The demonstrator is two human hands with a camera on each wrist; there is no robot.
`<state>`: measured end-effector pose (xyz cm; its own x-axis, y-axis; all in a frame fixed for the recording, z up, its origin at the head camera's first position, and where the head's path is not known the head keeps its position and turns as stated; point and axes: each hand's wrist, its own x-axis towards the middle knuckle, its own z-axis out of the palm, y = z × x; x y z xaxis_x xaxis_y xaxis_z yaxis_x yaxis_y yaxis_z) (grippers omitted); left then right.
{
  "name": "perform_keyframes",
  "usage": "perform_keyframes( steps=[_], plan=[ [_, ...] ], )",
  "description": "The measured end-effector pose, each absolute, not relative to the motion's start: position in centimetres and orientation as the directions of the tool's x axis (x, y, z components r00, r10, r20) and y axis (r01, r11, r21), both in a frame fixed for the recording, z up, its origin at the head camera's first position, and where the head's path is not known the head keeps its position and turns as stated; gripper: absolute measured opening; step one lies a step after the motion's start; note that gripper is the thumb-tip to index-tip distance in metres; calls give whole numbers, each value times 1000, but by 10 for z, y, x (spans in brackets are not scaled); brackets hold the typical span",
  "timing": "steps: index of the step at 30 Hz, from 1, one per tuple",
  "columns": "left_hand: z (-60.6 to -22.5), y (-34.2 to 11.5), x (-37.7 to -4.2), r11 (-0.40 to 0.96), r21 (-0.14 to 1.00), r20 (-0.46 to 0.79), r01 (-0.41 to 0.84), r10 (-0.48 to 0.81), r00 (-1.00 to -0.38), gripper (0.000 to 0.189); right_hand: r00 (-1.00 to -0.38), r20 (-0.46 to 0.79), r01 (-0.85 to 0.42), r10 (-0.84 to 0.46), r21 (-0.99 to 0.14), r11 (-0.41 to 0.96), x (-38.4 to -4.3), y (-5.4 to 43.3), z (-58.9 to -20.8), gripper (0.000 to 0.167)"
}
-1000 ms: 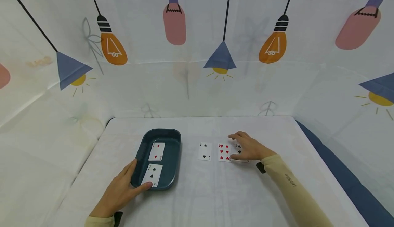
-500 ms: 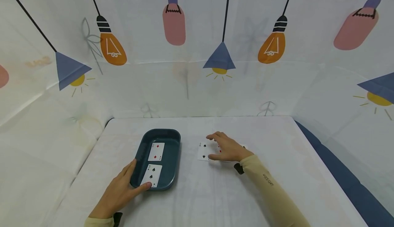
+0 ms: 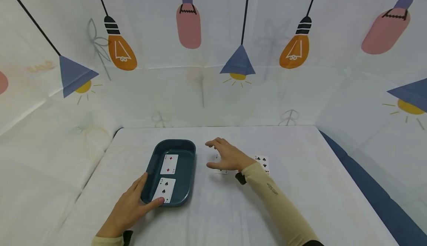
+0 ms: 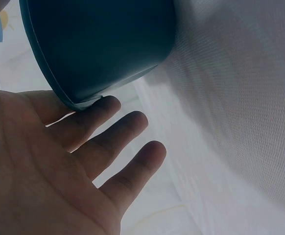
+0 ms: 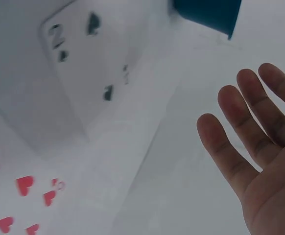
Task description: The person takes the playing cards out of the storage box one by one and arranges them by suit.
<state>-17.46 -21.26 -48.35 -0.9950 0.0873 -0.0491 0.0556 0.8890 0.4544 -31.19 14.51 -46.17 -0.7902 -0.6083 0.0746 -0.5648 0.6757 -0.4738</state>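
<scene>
My left hand (image 3: 128, 209) rests against the near left corner of a dark teal tray (image 3: 184, 179), thumb over the rim. In the left wrist view its fingers are straight and spread, some touching the tray's wall (image 4: 103, 44). Inside the tray lie a playing card with two diamonds (image 3: 169, 164) and, nearer me, a spades card (image 3: 164, 189) partly under the thumb. My right hand (image 3: 230, 157) hovers over the two of spades (image 5: 83, 58), thumb and fingers apart, holding nothing. A hearts card (image 5: 20, 205) shows in the right wrist view; hand and sleeve mostly hide it from the head.
To the right of my right wrist lies a clubs card (image 3: 261, 161), its lower part behind the sleeve. A white cloth (image 3: 213, 220) covers the table. Behind it hangs a white curtain (image 3: 160, 94) printed with lamps and bulbs; dark blue fabric (image 3: 363, 194) runs along the right side.
My right hand has moved left, from the hearts and clubs cards to over the two of spades, uncovering the clubs card. The left hand, tray and cards have stayed in place.
</scene>
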Motion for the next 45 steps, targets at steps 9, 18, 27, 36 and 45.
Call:
perform_keyframes(
  steps=[9, 18, 27, 36, 45],
  plan=[
    [-484, -213, -174, 883, 463, -26, 78, 101, -995, 116, -782, 79, -572, -618, -484, 662, -321, 123, -438, 74],
    [-482, -212, -175, 888, 456, -62, 57, 96, -993, 119, -744, 97, -609, -661, -506, 611, -329, 85, -432, 77],
    [-480, -211, -174, 891, 451, -96, 46, 99, -990, 118, -701, 47, -620, -711, -531, 577, -329, 40, -451, 77],
    [-482, -212, -175, 892, 446, -67, 69, 110, -992, 117, -690, 35, -626, -723, -532, 571, -326, 19, -468, 79],
    [-481, -212, -175, 892, 447, -63, 74, 114, -991, 116, -724, 25, -607, -689, -497, 620, -330, 9, -476, 78]
  ],
)
